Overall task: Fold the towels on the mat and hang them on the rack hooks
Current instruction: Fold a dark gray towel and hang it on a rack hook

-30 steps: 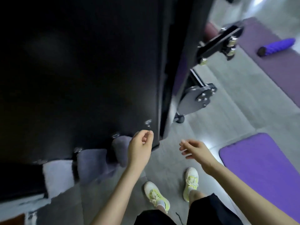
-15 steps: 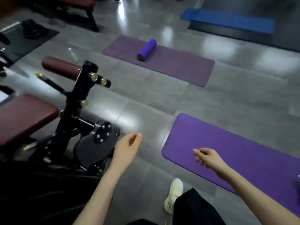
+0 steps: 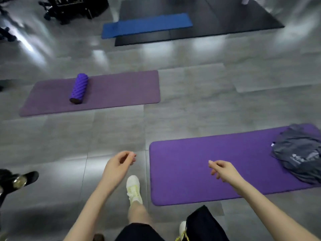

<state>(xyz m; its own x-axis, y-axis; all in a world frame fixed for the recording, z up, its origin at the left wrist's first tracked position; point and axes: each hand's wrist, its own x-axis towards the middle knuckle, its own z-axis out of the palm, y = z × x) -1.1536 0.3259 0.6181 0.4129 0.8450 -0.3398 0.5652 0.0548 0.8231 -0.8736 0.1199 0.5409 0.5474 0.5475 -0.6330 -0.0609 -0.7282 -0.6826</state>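
A bright purple mat (image 3: 199, 167) lies on the floor to my front right. On its right end sits a crumpled pile of grey towels (image 3: 300, 155), partly cut off by the frame edge. My left hand (image 3: 118, 166) hangs over the grey floor just left of the mat, fingers loosely curled, holding nothing. My right hand (image 3: 223, 170) hovers above the middle of the mat, fingers loosely curled and empty, well left of the towels. The rack and its hooks are out of view.
A duller purple mat (image 3: 121, 91) lies farther off with a ribbed purple foam roller (image 3: 79, 88) on it. Beyond are a blue mat (image 3: 147, 25) and a black floor mat (image 3: 225, 28). Black gym equipment (image 3: 15, 181) juts in at the left edge.
My view has swung right, away from the dark rack with hung towels and past the gym bench, to the purple mat with the towel pile. Both hands stayed empty.
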